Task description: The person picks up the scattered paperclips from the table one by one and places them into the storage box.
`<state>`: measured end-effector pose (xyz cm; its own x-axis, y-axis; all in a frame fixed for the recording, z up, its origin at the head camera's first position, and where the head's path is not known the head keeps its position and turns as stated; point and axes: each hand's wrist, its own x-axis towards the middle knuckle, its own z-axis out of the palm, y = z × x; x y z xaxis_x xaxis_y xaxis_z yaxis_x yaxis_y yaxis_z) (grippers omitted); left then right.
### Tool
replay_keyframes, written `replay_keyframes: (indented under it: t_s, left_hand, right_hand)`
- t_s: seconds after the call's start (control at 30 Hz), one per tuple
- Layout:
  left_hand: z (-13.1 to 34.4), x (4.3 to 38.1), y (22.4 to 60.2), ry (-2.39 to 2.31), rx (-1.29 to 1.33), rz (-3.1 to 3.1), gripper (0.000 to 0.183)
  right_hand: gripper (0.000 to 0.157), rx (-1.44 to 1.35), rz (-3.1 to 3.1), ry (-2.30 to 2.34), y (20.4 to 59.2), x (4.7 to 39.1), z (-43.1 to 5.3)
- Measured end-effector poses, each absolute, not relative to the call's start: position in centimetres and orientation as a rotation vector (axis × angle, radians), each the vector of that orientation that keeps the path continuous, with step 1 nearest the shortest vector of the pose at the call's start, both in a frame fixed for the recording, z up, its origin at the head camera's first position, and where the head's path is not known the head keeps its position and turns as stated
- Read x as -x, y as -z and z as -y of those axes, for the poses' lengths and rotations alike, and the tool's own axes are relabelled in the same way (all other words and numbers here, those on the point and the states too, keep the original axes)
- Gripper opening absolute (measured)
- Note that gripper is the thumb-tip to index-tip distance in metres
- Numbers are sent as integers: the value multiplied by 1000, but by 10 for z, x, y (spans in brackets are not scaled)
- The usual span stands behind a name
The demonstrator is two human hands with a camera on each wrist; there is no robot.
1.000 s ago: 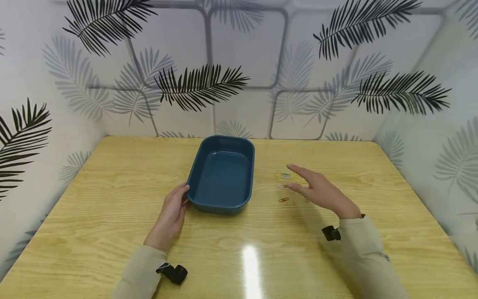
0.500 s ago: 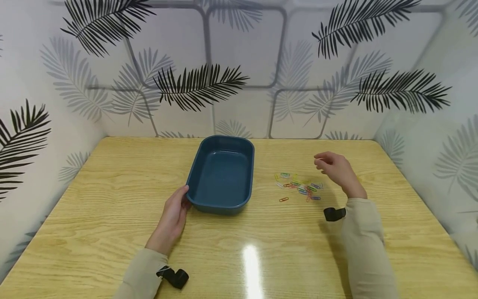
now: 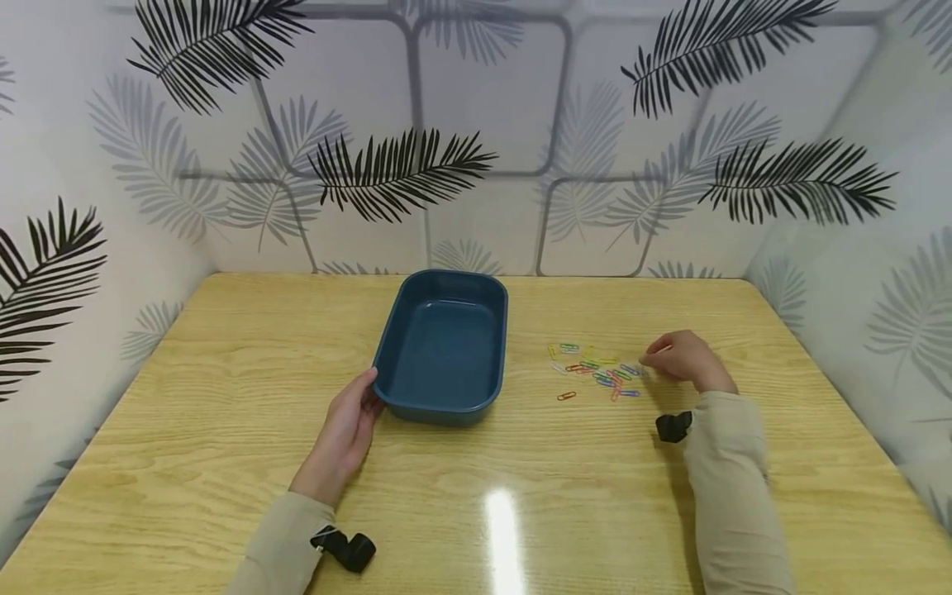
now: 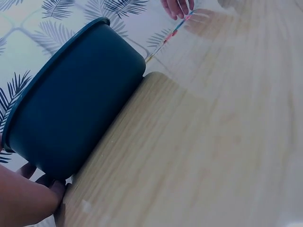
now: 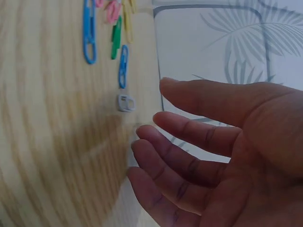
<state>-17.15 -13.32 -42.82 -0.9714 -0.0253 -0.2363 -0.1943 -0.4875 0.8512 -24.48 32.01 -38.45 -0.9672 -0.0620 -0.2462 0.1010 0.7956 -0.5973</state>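
Observation:
A dark blue rectangular tub (image 3: 439,416) stands on the wooden table. My left hand (image 3: 345,430) holds its near left corner, the thumb at the rim and the other fingers low against the wall in the left wrist view. To the right of the tub lie several coloured paper clips (image 3: 601,378), with a red one (image 3: 567,396) a little apart at the front. My right hand (image 3: 684,359) hovers at their right edge, close to a white paper clip (image 5: 126,103). Its fingers (image 5: 182,127) are loosely bent and hold nothing in the right wrist view.
The wooden table (image 3: 416,512) meets a leaf-patterned backdrop (image 3: 483,223) at the back and both sides. Each wrist carries a small black camera (image 3: 353,552). A bright light reflection lies on the tabletop at the front.
My right hand has moved right from above the paper clips, then come down beside their right edge. The left hand and the tub have stayed in place.

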Motion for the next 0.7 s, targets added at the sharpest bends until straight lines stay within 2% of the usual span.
replay_keyframes:
  t_s: [0.47,0.7]
  left_hand:
    - [135,174,428,-2598,303,-1531,47]
    - [136,172,430,-2595,277,-1535,47]
  right_hand:
    - [13,-20,-2802,809,392,245,-314]
    - [10,6,-2784,803,390,244,-312]
